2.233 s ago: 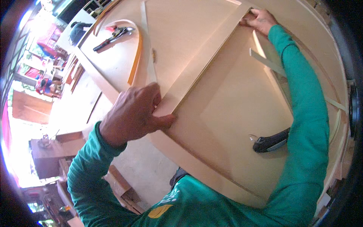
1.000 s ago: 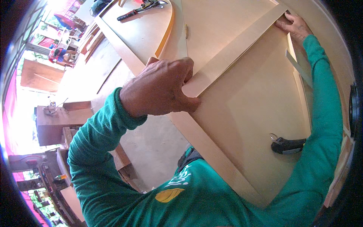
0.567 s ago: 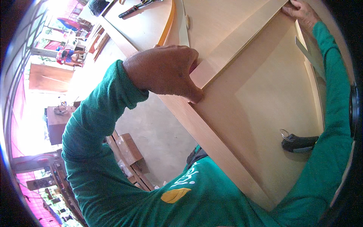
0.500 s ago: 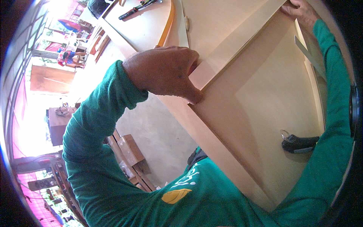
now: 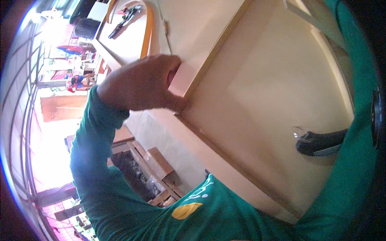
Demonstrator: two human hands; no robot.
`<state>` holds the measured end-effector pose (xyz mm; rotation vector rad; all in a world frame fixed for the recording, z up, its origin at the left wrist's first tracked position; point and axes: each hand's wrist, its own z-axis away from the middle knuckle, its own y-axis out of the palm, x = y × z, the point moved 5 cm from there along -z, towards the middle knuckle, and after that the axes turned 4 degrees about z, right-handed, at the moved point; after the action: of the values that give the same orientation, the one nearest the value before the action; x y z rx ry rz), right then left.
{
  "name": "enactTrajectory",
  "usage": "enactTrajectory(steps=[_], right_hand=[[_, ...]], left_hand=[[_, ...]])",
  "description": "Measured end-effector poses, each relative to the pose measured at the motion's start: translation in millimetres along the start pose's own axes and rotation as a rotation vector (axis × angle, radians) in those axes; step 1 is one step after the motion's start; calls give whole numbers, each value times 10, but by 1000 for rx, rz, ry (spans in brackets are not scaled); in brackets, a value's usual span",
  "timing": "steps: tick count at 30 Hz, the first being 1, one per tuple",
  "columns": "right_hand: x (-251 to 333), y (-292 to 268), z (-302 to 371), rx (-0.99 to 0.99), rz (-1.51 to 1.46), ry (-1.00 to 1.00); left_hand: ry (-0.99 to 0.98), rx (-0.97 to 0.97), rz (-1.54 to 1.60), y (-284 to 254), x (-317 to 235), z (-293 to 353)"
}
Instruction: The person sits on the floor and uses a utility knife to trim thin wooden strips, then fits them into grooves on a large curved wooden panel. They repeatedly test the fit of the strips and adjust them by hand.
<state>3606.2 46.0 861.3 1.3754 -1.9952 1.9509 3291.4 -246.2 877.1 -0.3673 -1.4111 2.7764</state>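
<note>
My left hand (image 5: 140, 82) is closed around the near end of a pale wooden strip (image 5: 215, 40). Its thumb presses where that strip meets the wooden edge rail (image 5: 237, 168) of a shallow panel frame. The strip stands on edge and runs off toward the far right across the pale panel (image 5: 257, 80). My right arm, in a green sleeve (image 5: 341, 168), stretches up along the right side, but the right hand is outside the picture. On the panel beside that sleeve lies a black-handled tool (image 5: 317, 143) with a metal ring, partly covered by the arm.
A black tool with red parts (image 5: 126, 20) lies at the far left, inside a curved orange edging (image 5: 148, 34). Beyond the right rim of the panel is a loose thin strip (image 5: 313, 18). Below stands a wooden box (image 5: 159, 162) on the floor. A person (image 5: 80, 82) is in the background.
The view has shifted, so the panel and my left hand appear farther left. My right hand, at the strip's far end before, has left the picture. The left hand keeps its grip.
</note>
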Motion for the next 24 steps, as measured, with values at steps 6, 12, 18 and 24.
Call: enactTrajectory(steps=[6,12,18,24], right_hand=[[-129,142,-80,80,-147,-97],[-171,153,-87,48,163,106],[-163,128,-79,-68,282,157],[-267,160,-98,-6,52,165]], left_hand=[[-50,-118,44,-95,-118,100],[-17,-384,131,-204,-352,125],[82,-542,30,-143,-400,-21],[68,-571,188,-58,-302,-6]])
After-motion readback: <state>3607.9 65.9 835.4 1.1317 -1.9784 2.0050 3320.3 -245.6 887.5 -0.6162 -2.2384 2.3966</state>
